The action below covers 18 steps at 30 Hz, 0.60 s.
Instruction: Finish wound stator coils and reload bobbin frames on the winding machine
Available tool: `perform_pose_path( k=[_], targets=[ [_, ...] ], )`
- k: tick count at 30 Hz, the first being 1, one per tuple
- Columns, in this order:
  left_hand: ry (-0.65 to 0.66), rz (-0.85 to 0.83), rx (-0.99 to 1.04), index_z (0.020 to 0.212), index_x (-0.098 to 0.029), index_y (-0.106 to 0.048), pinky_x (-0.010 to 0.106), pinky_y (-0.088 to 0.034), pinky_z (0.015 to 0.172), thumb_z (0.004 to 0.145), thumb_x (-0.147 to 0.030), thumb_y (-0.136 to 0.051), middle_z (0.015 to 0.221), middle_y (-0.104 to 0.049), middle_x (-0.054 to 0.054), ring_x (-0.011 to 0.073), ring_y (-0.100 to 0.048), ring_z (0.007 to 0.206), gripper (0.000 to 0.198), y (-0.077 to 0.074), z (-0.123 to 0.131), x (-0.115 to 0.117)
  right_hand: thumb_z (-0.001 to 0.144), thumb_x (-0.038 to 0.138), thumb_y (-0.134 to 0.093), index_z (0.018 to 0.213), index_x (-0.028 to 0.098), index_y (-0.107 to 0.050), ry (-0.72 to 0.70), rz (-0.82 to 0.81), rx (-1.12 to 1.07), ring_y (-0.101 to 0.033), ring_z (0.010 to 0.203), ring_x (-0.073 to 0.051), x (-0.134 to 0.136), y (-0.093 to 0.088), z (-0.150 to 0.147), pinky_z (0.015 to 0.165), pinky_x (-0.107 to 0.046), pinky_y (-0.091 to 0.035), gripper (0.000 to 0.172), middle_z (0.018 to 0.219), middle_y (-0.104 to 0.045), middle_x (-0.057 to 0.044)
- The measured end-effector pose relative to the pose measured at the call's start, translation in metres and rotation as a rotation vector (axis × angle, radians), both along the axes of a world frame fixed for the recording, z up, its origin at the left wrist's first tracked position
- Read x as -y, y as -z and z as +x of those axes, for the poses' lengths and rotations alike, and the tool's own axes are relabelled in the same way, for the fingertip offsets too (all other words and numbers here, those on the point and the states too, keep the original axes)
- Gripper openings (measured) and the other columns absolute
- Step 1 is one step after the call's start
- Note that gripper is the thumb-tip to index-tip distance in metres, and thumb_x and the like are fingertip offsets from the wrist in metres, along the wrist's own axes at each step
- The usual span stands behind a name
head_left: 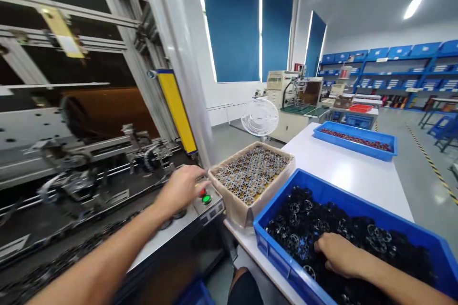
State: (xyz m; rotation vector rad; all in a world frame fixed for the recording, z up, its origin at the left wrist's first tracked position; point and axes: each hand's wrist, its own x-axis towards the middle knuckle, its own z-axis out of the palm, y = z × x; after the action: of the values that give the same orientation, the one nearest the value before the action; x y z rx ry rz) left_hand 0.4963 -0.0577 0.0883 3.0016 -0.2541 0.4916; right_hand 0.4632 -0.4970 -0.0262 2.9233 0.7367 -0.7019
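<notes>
My left hand (184,185) is over the machine's control panel (193,207), beside a red button (202,192) and a green button (206,199). Its thumb and fingers are apart, with nothing seen between them. My right hand (338,253) reaches into a blue bin (282,259) heaped with black parts (334,219) that have silvery round, spoked centres. Its fingers curl down among the parts; the fingertips are hidden, so what they grip cannot be made out. Between both hands stands a carton (236,209) lined with rows of grey, spoked round parts (250,171).
At left, a machine with metal fixtures (153,155) and a yellow bar (177,109). A white table (343,171) carries the bins, including a shallow blue tray (358,147) of small reddish parts. Behind are a white fan (260,116), another machine (282,88) and blue shelving (390,69).
</notes>
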Motion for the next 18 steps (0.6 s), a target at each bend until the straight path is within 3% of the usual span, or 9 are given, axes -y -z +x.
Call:
perform_pose_path(
  k=[3,6,9,12,18],
  targets=[
    [-0.037,0.028,-0.255,0.089,-0.015,-0.070,0.039,-0.048,0.092,0.088,-0.038,-0.064,0.095,-0.072,0.006,0.0192,-0.065,0.095,0.023,0.030,0.070,0.057,0.063,-0.004,-0.062,0.095,0.008,-0.076,0.014,0.008,-0.004,-0.069,0.100,-0.036,0.002,-0.006,0.002,0.090,-0.040,-0.052,0.037,0.099,-0.072,-0.022],
    [-0.153,0.084,-0.447,0.084,-0.014,-0.068,0.041,-0.050,0.086,0.086,-0.042,-0.066,0.086,-0.070,0.005,0.0193,-0.066,0.087,0.028,0.049,0.094,0.079,0.067,-0.008,-0.055,0.094,0.004,-0.076,0.001,0.027,-0.011,-0.069,0.099,-0.035,0.001,-0.009,0.002,0.089,-0.039,-0.053,0.036,0.098,-0.071,-0.024],
    [-0.208,0.129,-0.568,0.083,-0.014,-0.067,0.039,-0.051,0.083,0.088,-0.044,-0.063,0.083,-0.069,0.004,0.0185,-0.066,0.084,0.031,0.054,0.096,0.076,0.069,-0.009,-0.054,0.091,0.001,-0.075,-0.024,0.055,-0.028,-0.068,0.098,-0.035,-0.001,-0.013,0.002,0.093,-0.039,-0.051,0.032,0.095,-0.071,-0.025],
    [-0.183,0.149,-0.613,0.086,-0.014,-0.067,0.040,-0.050,0.085,0.091,-0.045,-0.060,0.087,-0.069,0.005,0.0188,-0.065,0.087,0.032,0.054,0.097,0.068,0.072,-0.007,-0.052,0.093,0.001,-0.074,-0.021,0.102,-0.005,-0.066,0.103,-0.034,-0.001,-0.017,0.002,0.099,-0.040,-0.046,0.031,0.096,-0.071,-0.024],
    [-0.122,0.142,-0.639,0.089,-0.014,-0.066,0.041,-0.049,0.087,0.090,-0.046,-0.061,0.091,-0.068,0.005,0.0193,-0.064,0.089,0.032,0.060,0.104,0.058,0.077,-0.003,-0.051,0.093,0.008,-0.072,0.108,0.213,0.036,-0.067,0.097,-0.028,-0.001,-0.020,0.003,0.088,-0.033,-0.049,0.028,0.100,-0.070,-0.017]
  ],
)
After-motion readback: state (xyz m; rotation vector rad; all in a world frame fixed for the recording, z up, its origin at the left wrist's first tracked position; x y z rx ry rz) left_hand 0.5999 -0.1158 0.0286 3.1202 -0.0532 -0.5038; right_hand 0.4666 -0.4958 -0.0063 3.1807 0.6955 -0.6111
